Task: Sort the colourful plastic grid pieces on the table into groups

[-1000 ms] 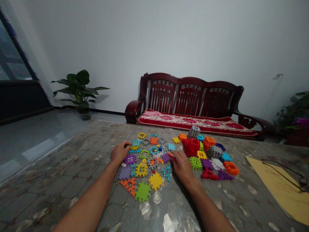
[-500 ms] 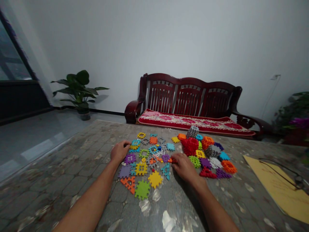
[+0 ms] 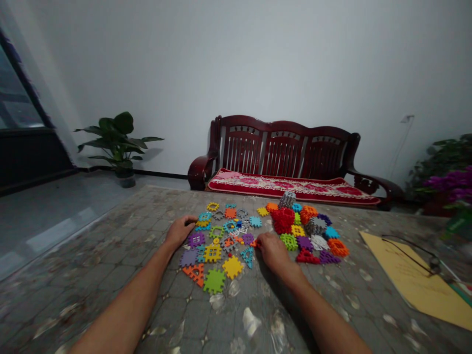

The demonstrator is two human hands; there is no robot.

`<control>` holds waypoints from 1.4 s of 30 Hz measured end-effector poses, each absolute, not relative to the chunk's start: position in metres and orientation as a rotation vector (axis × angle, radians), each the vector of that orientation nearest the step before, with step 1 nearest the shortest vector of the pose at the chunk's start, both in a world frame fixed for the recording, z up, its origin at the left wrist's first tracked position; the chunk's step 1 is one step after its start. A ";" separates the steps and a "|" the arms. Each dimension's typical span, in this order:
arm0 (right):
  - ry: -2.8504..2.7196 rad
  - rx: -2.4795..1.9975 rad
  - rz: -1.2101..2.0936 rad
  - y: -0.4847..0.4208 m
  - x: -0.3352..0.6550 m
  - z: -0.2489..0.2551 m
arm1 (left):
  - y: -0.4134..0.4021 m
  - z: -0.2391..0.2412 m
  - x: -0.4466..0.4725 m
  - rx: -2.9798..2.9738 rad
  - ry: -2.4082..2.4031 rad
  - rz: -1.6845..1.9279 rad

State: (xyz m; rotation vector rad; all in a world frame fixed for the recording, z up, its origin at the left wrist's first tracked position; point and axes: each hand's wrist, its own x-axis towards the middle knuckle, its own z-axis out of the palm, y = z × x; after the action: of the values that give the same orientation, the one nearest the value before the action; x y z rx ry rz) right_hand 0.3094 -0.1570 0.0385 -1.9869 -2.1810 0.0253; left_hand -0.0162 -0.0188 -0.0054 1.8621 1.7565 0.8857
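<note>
Flat interlocking toy building pieces lie spread on the patterned tabletop between my hands. My left hand (image 3: pixel 180 231) rests at their left edge, index finger and thumb apart, beside a blue-and-yellow piece (image 3: pixel 203 221); whether it touches is unclear. On the other side, my right hand (image 3: pixel 273 251) lies with curled fingers, its tips at a small orange piece (image 3: pixel 253 243). What is under those fingers is hidden. Nearby are a yellow square piece (image 3: pixel 232 267), a green square piece (image 3: pixel 214 281), an orange triangle piece (image 3: pixel 193 273) and a teal triangle piece (image 3: pixel 247 256).
Right of my right hand sits a cluster of assembled blocks, including a red one (image 3: pixel 283 220) and a grey one (image 3: pixel 287 199). A yellow paper (image 3: pixel 409 280) with a dark cord-like item lies farther right. A wooden bench (image 3: pixel 282 147) stands behind the table (image 3: pixel 121 246).
The view has shifted slightly, so the table items appear a little farther left. Both hands keep about the same place beside the pieces.
</note>
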 end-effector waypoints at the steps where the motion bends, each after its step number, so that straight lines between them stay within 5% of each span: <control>1: -2.185 -2.002 0.013 -0.158 0.308 0.039 | -0.019 -0.006 -0.017 1.873 1.754 0.875; 35: -2.096 -1.948 -0.332 -0.217 0.366 0.012 | -0.028 0.000 -0.014 1.901 1.844 0.847; 42: -2.181 -1.712 -0.073 -0.204 0.320 0.023 | -0.031 0.002 -0.012 1.893 1.880 0.850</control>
State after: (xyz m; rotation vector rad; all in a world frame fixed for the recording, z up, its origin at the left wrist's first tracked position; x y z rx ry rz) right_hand 0.3205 -0.2042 0.0227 -1.7123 -2.1811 -0.0730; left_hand -0.0117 -0.0307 0.0018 1.8929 1.8799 0.8498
